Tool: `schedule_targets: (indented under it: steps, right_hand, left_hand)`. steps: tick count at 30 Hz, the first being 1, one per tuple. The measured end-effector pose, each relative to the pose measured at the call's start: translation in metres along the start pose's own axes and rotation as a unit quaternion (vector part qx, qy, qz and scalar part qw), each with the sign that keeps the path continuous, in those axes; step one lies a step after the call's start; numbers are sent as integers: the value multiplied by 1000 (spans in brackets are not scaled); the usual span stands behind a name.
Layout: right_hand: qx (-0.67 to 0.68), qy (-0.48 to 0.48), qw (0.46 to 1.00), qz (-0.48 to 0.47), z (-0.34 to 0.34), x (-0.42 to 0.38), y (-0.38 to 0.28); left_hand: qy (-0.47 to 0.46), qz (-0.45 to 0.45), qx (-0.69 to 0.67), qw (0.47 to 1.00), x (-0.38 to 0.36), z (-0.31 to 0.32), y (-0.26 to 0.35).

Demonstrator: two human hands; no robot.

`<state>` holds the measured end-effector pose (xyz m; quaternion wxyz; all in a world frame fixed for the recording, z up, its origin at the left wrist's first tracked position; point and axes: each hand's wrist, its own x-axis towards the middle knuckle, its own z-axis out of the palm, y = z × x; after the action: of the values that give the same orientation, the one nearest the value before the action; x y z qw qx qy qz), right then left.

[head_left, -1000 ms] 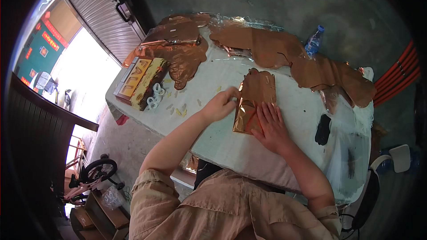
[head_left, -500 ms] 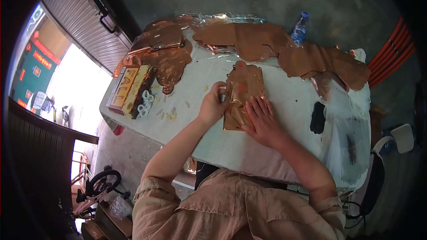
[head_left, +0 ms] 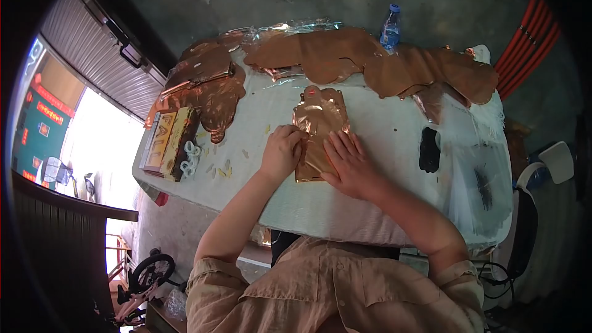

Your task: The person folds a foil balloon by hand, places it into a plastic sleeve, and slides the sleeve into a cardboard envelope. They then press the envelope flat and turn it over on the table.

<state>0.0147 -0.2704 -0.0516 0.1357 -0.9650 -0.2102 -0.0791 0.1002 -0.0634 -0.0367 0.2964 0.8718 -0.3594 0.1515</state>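
A folded copper-coloured foil balloon (head_left: 319,114) lies on the cloth-covered table in front of me, its rounded, lobed end pointing away. My left hand (head_left: 283,153) is at its left edge, fingers bent and closed on the foil; the fingertips are partly hidden. My right hand (head_left: 351,166) rests flat on the lower right part of the balloon, fingers stretched out and slightly apart. Creases and shiny folds run across the foil between the two hands.
Larger copper foil sheets (head_left: 333,55) line the far edge, with a water bottle (head_left: 390,28) behind them. At left stand a box (head_left: 169,142), white rings (head_left: 190,159) and small yellowish strips (head_left: 223,170). A black object (head_left: 429,149) lies on the right.
My left hand has moved from holding the balloon's left edge, thumb showing, to curled fingers over that edge. My right hand stays flat on the foil. The whole view has shifted slightly.
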Motion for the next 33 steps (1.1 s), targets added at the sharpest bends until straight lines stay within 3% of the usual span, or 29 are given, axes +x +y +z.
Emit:
schedule_targets:
  steps: [10, 13, 15, 16, 18, 19, 21, 25, 27, 28, 29, 32, 33]
  right_hand:
    - [29, -43, 999, 10, 4, 3, 7]
    - [55, 12, 998, -6, -6, 16, 18]
    - [183, -157, 968, 62, -46, 33, 24]
    - [181, -159, 969, 57, -41, 36, 30]
    - [147, 61, 981, 114, -26, 43, 40]
    - [145, 63, 981, 111, -24, 49, 44]
    - [97, 85, 965, 227, -22, 64, 52]
    - [140, 1, 961, 239, -20, 97, 80]
    - [231, -101, 923, 290, -24, 109, 87]
    - [350, -131, 863, 339, -35, 109, 84]
    - [350, -132, 863, 340, -36, 110, 85]
    - [478, -215, 771, 361, -33, 113, 95]
    - [478, -216, 771, 361, -33, 112, 95]
  left_hand:
    - [-57, 16, 25, 998, -5, -12, 1]
    - [-64, 18, 35, 997, -7, -10, -1]
    - [-63, 15, 40, 997, -7, -9, -2]
    - [-67, 16, 45, 997, -8, -9, -2]
    - [-68, 14, 45, 997, -8, -10, -2]
    - [-71, 14, 42, 996, -7, -10, -2]
    - [-66, 12, 42, 997, -7, -9, -2]
    - [-59, 5, 39, 998, -9, -8, -2]
    - [-61, 0, 34, 998, -9, -8, -2]
    - [-64, -5, 31, 997, -9, -8, -3]
    - [-64, -6, 30, 997, -9, -8, -3]
    - [-52, -25, -5, 998, -7, -8, -8]
    - [-51, -33, -46, 997, -5, -7, -12]
